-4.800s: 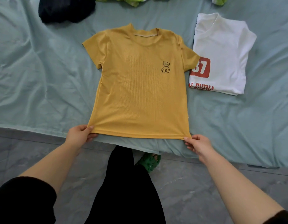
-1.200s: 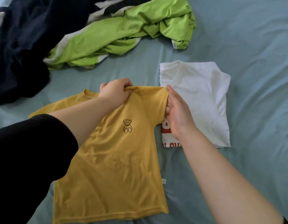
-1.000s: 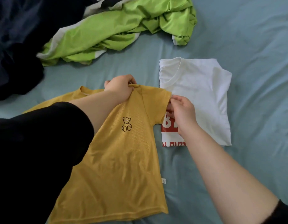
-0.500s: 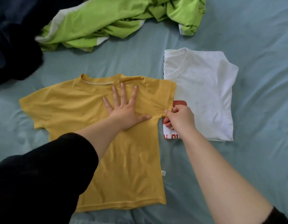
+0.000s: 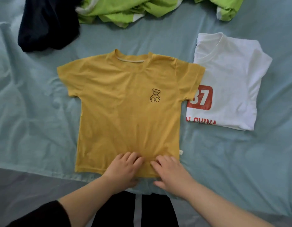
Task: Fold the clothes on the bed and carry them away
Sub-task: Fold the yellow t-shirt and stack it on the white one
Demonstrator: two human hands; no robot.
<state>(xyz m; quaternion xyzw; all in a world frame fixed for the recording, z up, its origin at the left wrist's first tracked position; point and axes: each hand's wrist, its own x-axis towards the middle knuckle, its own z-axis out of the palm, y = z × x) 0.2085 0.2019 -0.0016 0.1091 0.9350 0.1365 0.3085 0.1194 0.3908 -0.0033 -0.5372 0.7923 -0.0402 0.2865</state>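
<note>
A yellow T-shirt (image 5: 125,102) with a small bear print lies spread flat, front up, on the pale blue bed sheet (image 5: 35,112). Its right sleeve overlaps the edge of a folded white T-shirt (image 5: 232,79) with a red number patch. My left hand (image 5: 123,169) and my right hand (image 5: 170,172) rest side by side on the yellow shirt's bottom hem, near the bed's front edge, fingers laid flat on the cloth and pointing toward each other.
A crumpled green and white garment (image 5: 133,9) lies at the back of the bed. A dark navy garment (image 5: 47,25) is bunched at the back left. Grey floor (image 5: 27,185) and my dark trousers (image 5: 117,210) show below the bed's edge.
Both hands left the chest and right sleeve and slid down to the bottom hem. The shirt now lies flatter, and the view has pulled back toward the bed's edge.
</note>
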